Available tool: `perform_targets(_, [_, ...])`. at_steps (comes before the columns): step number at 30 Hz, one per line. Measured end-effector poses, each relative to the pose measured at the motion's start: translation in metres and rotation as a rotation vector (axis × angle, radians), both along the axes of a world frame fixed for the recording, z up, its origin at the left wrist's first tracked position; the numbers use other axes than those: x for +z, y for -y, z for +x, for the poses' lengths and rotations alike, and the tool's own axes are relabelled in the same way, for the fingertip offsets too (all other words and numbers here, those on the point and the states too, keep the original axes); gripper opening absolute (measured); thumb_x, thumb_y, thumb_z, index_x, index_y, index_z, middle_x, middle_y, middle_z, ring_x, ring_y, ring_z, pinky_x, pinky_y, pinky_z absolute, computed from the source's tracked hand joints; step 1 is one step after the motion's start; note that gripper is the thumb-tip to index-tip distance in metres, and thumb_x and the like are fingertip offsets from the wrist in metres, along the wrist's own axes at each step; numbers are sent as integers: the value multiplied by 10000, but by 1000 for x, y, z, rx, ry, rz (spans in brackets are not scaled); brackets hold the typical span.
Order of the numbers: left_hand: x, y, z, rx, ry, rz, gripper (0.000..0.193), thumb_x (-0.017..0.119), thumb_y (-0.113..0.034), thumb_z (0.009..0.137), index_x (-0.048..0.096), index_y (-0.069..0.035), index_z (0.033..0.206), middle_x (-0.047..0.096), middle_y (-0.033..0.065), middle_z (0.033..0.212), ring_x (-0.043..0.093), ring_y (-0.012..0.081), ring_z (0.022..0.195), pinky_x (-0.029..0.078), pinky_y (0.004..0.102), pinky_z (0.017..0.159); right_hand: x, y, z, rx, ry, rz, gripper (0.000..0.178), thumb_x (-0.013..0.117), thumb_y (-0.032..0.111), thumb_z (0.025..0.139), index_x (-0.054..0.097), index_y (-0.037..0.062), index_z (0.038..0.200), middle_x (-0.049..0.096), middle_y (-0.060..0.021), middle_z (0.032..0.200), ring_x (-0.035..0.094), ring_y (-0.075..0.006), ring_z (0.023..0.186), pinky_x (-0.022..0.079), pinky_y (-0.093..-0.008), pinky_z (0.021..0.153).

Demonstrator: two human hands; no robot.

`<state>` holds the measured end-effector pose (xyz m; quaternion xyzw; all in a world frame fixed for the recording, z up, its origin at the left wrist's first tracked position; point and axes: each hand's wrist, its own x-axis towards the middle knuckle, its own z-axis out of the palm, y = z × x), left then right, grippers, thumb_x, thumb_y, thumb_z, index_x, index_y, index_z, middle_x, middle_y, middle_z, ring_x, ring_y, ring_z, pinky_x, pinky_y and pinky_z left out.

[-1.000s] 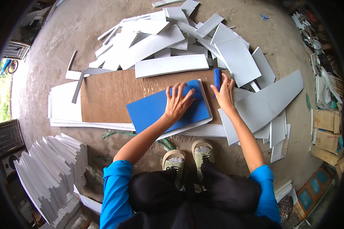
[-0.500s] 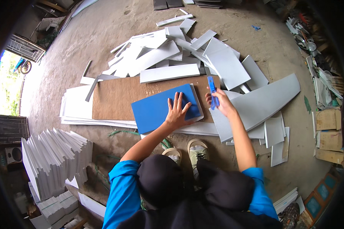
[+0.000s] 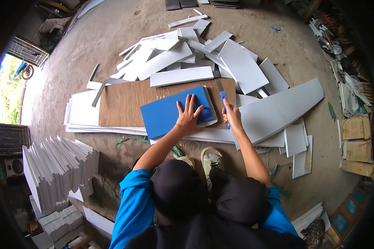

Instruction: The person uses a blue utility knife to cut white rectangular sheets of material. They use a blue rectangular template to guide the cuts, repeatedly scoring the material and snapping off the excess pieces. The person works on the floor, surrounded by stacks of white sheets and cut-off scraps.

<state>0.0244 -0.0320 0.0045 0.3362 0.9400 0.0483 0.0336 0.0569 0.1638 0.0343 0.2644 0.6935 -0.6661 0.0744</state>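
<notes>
My left hand point(image 3: 188, 118) lies with spread fingers on a blue rectangular board point(image 3: 160, 118), pressing it from above. Under the blue board a white sheet point(image 3: 212, 108) shows along its right edge. Both rest on a brown wooden board point(image 3: 122, 106). In my right hand point(image 3: 232, 116) is a utility knife point(image 3: 224, 98) with a blue handle, its blade pointing away from me. The knife is just right of the blue board's right edge, over the wooden board; whether the blade touches anything I cannot tell.
A heap of white offcut panels point(image 3: 166, 60) lies beyond the wooden board. A large white panel point(image 3: 282, 108) stretches to the right. Stacked notched white sheets point(image 3: 60, 170) stand at the left. Cardboard boxes point(image 3: 356, 139) line the right side. My shoes point(image 3: 212, 159) are close to the near edge.
My right hand has moved slightly left and turned the knife, so its blade now shows pointing away. My left hand stays on the blue board.
</notes>
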Motion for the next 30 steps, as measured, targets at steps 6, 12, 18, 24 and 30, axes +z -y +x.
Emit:
perform_targets(6, [4, -3, -6, -1, 22, -106, 917, 662, -641, 534, 380, -206, 1290, 46, 254, 1418, 24, 423, 1314, 149, 721, 892, -10, 1, -3, 20, 70, 222, 582, 480, 567, 811, 509, 50, 545, 452, -23, 437, 461, -112, 371, 363, -258, 377])
perform_targets(12, [5, -1, -24, -44, 47, -139, 878, 595, -636, 649, 285, -192, 1341, 165, 254, 1363, 122, 415, 1283, 292, 693, 836, -30, 4, -11, 36, 70, 390, 624, 458, 600, 802, 494, 49, 512, 469, -52, 437, 502, -178, 410, 387, -308, 428])
perform_targets(18, [9, -10, -33, 23, 110, -75, 950, 668, -551, 643, 218, -126, 1364, 273, 229, 1261, 199, 401, 1243, 347, 678, 784, -56, -2, -16, 30, 14, 346, 499, 461, 486, 861, 472, 62, 598, 405, 13, 435, 411, -87, 342, 317, -246, 327])
perform_targets(24, [7, -16, -32, 104, 105, -52, 1083, 723, -581, 540, 209, -110, 1369, 281, 213, 1233, 240, 391, 1196, 340, 670, 777, -62, 5, -12, 274, -84, 423, 288, 399, 233, 904, 478, -43, 923, 609, -218, 779, 586, -397, 773, 451, -454, 683])
perform_targets(30, [7, -20, -31, 226, 163, -27, 1147, 705, -648, 482, 214, -111, 1369, 283, 202, 1262, 211, 393, 1211, 273, 697, 802, -41, 15, -15, 327, -224, 541, 316, 421, 158, 875, 417, -104, 1052, 585, -272, 892, 572, -407, 837, 450, -455, 735])
